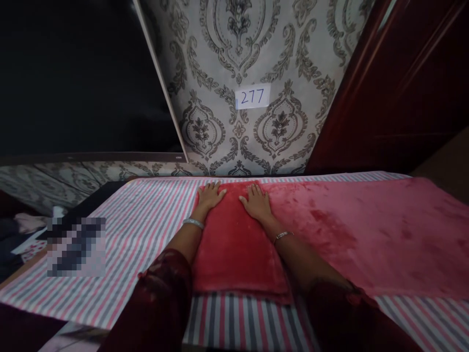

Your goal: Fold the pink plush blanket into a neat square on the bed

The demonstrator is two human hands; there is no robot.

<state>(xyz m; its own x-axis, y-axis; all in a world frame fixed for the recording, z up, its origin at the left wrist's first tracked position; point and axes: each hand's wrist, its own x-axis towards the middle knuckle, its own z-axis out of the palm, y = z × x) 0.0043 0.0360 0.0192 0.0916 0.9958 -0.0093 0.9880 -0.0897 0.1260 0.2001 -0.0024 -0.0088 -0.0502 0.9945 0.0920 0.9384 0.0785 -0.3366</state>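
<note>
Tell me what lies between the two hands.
Head view: between the left hand and right hand lies only the folded red blanket, which both press flat.

Striped bed point(146, 220) is lying open at frame left; wall point(238, 58) is blocking beyond the blanket point(366, 230).

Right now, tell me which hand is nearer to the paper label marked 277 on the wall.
Right. The right hand lies flat on the folded red blanket almost straight below the label; the left hand rests flat on the blanket's left edge, farther to the label's left.
</note>
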